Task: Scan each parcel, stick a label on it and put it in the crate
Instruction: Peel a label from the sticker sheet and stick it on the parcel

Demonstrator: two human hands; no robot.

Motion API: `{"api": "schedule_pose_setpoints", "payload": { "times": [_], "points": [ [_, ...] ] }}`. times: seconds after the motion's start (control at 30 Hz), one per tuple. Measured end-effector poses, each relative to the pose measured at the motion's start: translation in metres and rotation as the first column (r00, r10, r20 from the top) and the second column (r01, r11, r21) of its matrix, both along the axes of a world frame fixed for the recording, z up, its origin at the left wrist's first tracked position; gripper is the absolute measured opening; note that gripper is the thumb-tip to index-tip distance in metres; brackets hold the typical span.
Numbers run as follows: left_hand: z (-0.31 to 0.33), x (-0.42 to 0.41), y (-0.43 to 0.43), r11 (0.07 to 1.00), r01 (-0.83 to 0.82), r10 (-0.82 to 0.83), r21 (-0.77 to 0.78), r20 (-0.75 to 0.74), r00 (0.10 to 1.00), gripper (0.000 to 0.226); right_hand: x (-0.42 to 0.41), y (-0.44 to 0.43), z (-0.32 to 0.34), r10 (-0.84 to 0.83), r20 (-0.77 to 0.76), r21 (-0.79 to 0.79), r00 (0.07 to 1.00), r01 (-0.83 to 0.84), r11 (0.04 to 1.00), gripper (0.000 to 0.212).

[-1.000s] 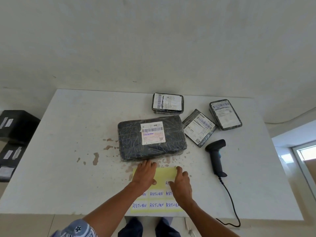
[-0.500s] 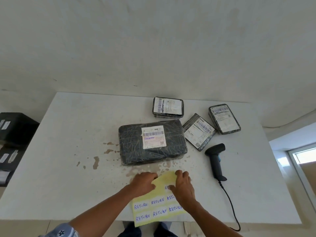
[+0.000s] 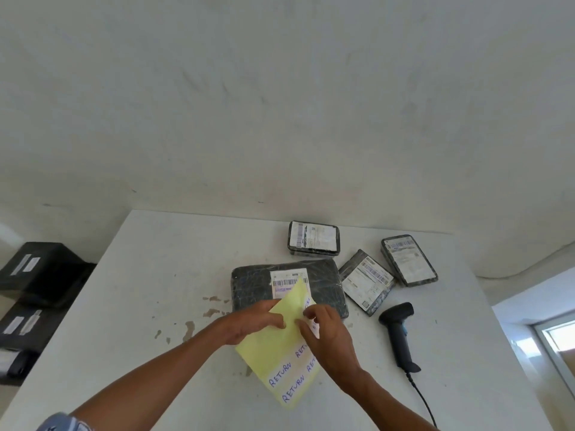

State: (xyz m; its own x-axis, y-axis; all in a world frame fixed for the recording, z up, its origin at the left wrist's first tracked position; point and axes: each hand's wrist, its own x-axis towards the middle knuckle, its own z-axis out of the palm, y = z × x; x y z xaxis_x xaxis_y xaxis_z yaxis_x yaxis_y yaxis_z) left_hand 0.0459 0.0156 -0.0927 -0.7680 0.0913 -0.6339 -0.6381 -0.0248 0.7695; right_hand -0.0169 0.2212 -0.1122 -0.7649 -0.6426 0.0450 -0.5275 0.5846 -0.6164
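Label-peeling stage. L hand (image 3: 258, 321) pinches the yellow label sheet (image 3: 280, 346), lifted off the surface (image 3: 140, 306) & tilted so its top corner overlaps the large parcel (image 3: 249, 287), w/ the sheet braced for the pull. R hand (image 3: 326, 334): grip closed on a white RETURN label (image 3: 314, 326) at the sheet's R edge, apparently mid-peel. Large parcel lies directly behind the hands, nearest & label-up, prob. next to be stuck. Three small parcels (image 3: 313, 237) (image 3: 367, 281) (image 3: 409, 259) wait behind & to its R. Scanner (image 3: 399, 334) lies on the R, near the R hand. Crate not clearly identifiable; dark boxes (image 3: 37, 275) at L, off the surface
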Motion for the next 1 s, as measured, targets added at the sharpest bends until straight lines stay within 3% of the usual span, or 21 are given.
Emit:
{"api": "schedule_pose_setpoints", "payload": {
  "times": [0.13, 0.47, 0.63, 1.0],
  "points": [
    [0.023, -0.012, -0.011, 0.996, -0.085, 0.085, 0.002, -0.094, 0.992, 0.042, -0.013, -0.02, 0.028, -0.025, -0.016, -0.096, 1.0, 0.024, 0.995, 0.021],
    [0.043, -0.027, -0.018, 0.99, -0.141, 0.135, -0.017, -0.182, 0.974, 0.028, -0.032, -0.04, 0.052, -0.05, 0.175, -0.259, 0.983, 0.095, 0.961, 0.005],
    [0.044, -0.023, -0.019, 0.984, -0.165, 0.149, -0.059, -0.221, 0.964, 0.015, -0.036, -0.039, 0.053, -0.058, 0.178, -0.23, 0.982, 0.099, 0.968, 0.012],
    [0.04, -0.024, -0.017, 0.992, -0.125, 0.126, 0.017, -0.247, 0.961, 0.037, -0.034, -0.034, 0.054, -0.032, 0.086, -0.179, 0.996, 0.048, 0.983, 0.006]
  ]
}}
